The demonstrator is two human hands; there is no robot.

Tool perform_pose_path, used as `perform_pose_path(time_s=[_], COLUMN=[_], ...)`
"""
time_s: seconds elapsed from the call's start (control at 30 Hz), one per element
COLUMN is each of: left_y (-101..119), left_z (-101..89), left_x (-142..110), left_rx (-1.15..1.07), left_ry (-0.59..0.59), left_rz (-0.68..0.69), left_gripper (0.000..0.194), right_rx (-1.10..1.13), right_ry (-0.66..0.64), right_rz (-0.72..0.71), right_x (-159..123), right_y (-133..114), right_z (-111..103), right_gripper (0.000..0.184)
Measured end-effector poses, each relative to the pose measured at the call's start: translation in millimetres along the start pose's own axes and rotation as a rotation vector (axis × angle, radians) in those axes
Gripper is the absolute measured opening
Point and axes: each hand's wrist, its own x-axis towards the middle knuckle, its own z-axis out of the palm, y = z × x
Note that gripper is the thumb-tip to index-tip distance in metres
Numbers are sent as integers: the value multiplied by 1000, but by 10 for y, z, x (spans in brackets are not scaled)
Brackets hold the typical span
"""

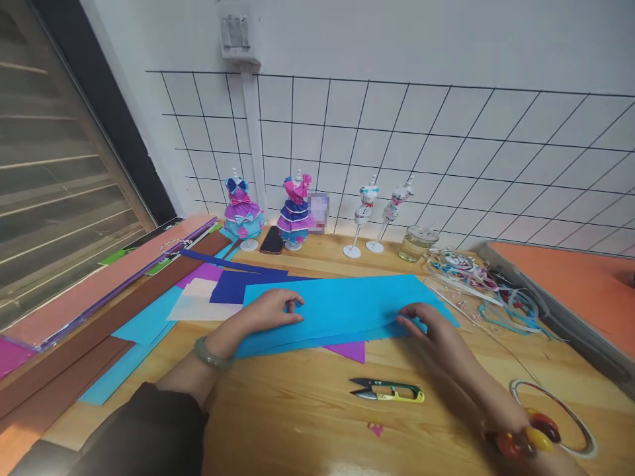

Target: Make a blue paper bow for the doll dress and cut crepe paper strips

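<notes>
A bright blue sheet (342, 301), which looks like paper or thin craft foam, lies across the middle of the table with another blue layer showing along its front edge. My left hand (275, 309) rests over its left part, thumb and fingers curved but apart. At the sheet's right front, my right hand (427, 322) pinches the upper layer's edge between thumb and fingertips. A purple piece (350, 350) pokes out from underneath. Yellow-handled thread snips (387, 390) lie in front of the sheet, nearer me.
Dark blue (228, 287), cream and brown sheets overlap at left. Dressed miniature mannequins (243, 215), a phone (272, 240), barer mannequins (364, 208) and a glass jar (418, 242) line the back. Tangled ribbons (510, 304) lie right, beside a grey-edged orange surface (585, 277). A ring (585, 443) sits front right.
</notes>
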Motion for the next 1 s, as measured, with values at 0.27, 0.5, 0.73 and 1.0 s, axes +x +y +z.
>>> perform_pose_path(time_s=[0.27, 0.5, 0.73, 1.0], left_y=[116, 229, 461, 494], left_z=[203, 198, 210, 182], left_x=[31, 23, -37, -42], left_rx=[225, 203, 559, 629], left_ry=[27, -7, 58, 191], left_rz=[65, 90, 270, 443], left_gripper=[32, 13, 26, 33], right_rx=[-90, -228, -281, -272], right_ry=[121, 93, 15, 126], right_rz=[-44, -217, -379, -314], right_x=[44, 40, -29, -34], right_y=[256, 74, -246, -216], right_z=[202, 238, 259, 243], right_gripper=[28, 40, 49, 37])
